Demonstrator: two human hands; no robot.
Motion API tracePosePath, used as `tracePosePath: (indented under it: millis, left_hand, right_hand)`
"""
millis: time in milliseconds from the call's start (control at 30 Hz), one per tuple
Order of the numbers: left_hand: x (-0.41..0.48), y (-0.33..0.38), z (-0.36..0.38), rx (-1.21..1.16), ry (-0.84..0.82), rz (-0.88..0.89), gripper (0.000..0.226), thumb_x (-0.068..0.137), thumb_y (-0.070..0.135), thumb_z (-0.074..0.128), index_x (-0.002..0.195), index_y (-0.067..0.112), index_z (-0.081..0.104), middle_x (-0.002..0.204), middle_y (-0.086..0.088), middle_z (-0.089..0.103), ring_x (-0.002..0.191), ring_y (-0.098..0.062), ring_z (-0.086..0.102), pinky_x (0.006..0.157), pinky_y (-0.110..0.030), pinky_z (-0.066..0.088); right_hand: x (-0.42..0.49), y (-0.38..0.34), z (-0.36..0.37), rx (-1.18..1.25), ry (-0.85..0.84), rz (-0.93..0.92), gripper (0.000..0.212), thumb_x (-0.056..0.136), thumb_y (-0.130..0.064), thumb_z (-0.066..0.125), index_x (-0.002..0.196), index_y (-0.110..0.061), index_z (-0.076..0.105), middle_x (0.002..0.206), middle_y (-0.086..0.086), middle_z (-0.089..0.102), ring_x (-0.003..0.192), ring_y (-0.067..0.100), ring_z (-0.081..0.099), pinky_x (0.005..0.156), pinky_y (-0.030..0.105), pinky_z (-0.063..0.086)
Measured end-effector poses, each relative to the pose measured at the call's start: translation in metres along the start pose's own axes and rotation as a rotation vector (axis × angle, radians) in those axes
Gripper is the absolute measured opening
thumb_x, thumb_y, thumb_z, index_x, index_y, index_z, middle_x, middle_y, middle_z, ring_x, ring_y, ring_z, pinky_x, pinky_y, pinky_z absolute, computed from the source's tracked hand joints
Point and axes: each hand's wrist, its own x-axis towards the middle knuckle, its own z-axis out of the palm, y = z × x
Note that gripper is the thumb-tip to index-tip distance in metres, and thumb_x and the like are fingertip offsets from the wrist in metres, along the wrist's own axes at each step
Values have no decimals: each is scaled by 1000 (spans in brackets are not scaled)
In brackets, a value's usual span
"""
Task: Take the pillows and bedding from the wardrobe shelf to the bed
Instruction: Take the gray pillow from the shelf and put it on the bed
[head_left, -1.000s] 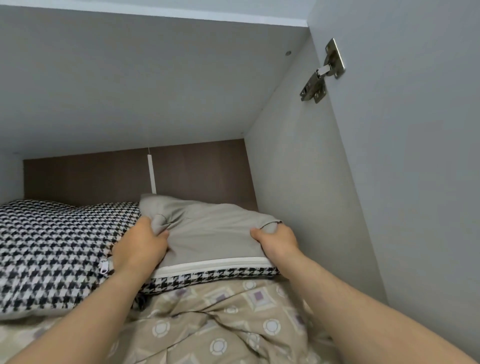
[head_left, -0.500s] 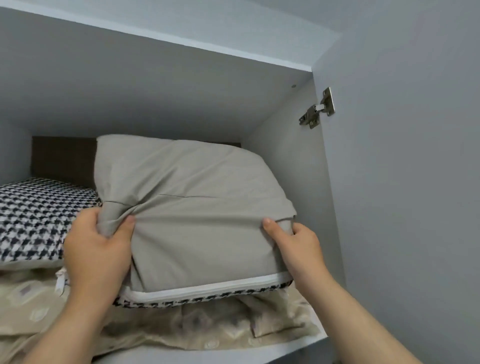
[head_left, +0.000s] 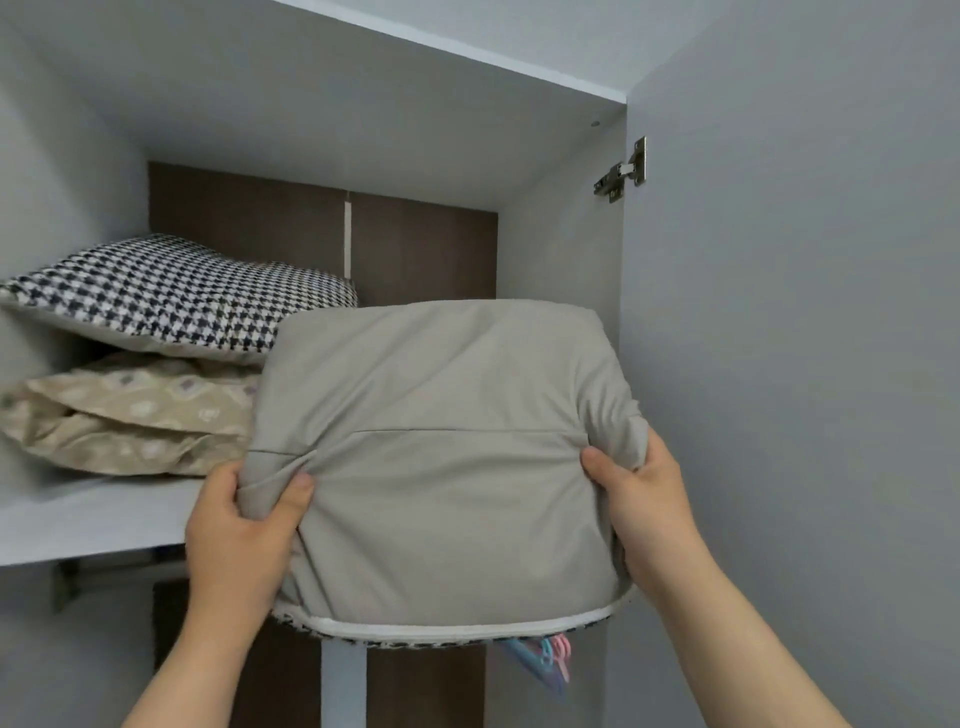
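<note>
A grey pillow with a white zip edge and houndstooth underside hangs in front of the wardrobe, clear of the shelf. My left hand grips its lower left corner, bunching the fabric. My right hand grips its right edge. A second houndstooth pillow lies on the white shelf, on top of folded beige patterned bedding.
The open wardrobe door stands close on the right, with a metal hinge at its top. Below the shelf a white divider and pink and blue hangers show under the pillow.
Both hands have pulled the grey pillow off the bedding and out of the shelf toward me. The houndstooth pillow and beige bedding stay on the shelf.
</note>
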Motion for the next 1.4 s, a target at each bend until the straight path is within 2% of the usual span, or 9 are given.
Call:
tracePosePath:
  millis: [100, 200, 367, 533, 667, 800, 1033, 1233, 1400]
  left_hand:
    - [-52, 2, -31, -184, 30, -289, 19, 81, 42, 70, 80, 25, 60, 99, -23, 62, 81, -25, 59, 74, -38, 45]
    - [-118, 8, -45, -317, -17, -655, 50, 77, 54, 70, 106, 14, 61, 107, -15, 65, 93, -24, 63, 90, -42, 47]
    - [-227, 62, -52, -310, -215, -809, 20, 83, 24, 70, 101, 15, 66, 101, -13, 71, 93, -28, 65, 84, -38, 48]
    - [-290, 115, -36, -376, -227, -754, 17, 84, 10, 68, 94, 23, 62, 100, -4, 66, 90, -19, 62, 72, -31, 47]
    - [-319, 154, -6, -491, -325, -714, 51, 74, 25, 80, 119, 20, 59, 116, -4, 66, 106, -22, 63, 92, -40, 48]
    - [-334, 199, 37, -556, -373, -566, 38, 82, 13, 73, 115, 19, 57, 114, -2, 64, 100, -15, 62, 93, -34, 47]
    - [-407, 278, 106, -613, -699, -436, 53, 75, 22, 81, 121, 13, 58, 117, 0, 66, 104, -15, 64, 90, -33, 50]
    - [-498, 339, 110, -700, -958, -409, 56, 75, 15, 80, 125, 11, 55, 112, 5, 56, 98, -7, 52, 83, -18, 38]
    - [-581, 395, 101, -790, -1270, -406, 43, 75, 19, 80, 111, 16, 58, 106, 1, 59, 95, -13, 54, 79, -21, 38]
  right_hand:
    - [-63, -18, -32, -50, -37, -70, 31, 87, 2, 62, 102, -25, 65, 93, -15, 75, 89, 2, 69, 78, 18, 52]
    - [-129, -36, -76, -164, -83, -112, 28, 85, 3, 64, 95, -23, 65, 88, -18, 73, 81, -3, 65, 71, 12, 48]
    - [-227, -60, -172, -252, 29, -30, 28, 81, 3, 69, 77, -25, 65, 75, -14, 71, 65, -1, 60, 60, 11, 45]
    - [-294, -104, -245, -314, 203, -25, 31, 79, 8, 69, 71, -22, 63, 64, -13, 66, 59, 0, 56, 56, 11, 43]
    - [-317, -151, -291, -463, 356, -135, 23, 80, 0, 71, 74, -19, 60, 68, -11, 65, 61, 2, 55, 55, 13, 41]
    - [-331, -193, -327, -571, 527, -204, 19, 83, -6, 70, 76, -20, 59, 68, -14, 65, 61, 1, 56, 54, 12, 43]
    - [-401, -263, -383, -869, 977, -242, 14, 83, -17, 71, 83, -24, 60, 80, -7, 66, 67, -2, 60, 63, 25, 47]
    - [-498, -294, -408, -1061, 1335, -157, 14, 83, -20, 72, 91, -18, 61, 83, -10, 65, 74, -3, 59, 63, 26, 44]
    - [-595, -327, -415, -1125, 1589, -83, 14, 85, -24, 70, 89, -19, 59, 82, -9, 63, 77, 0, 57, 62, 21, 41]
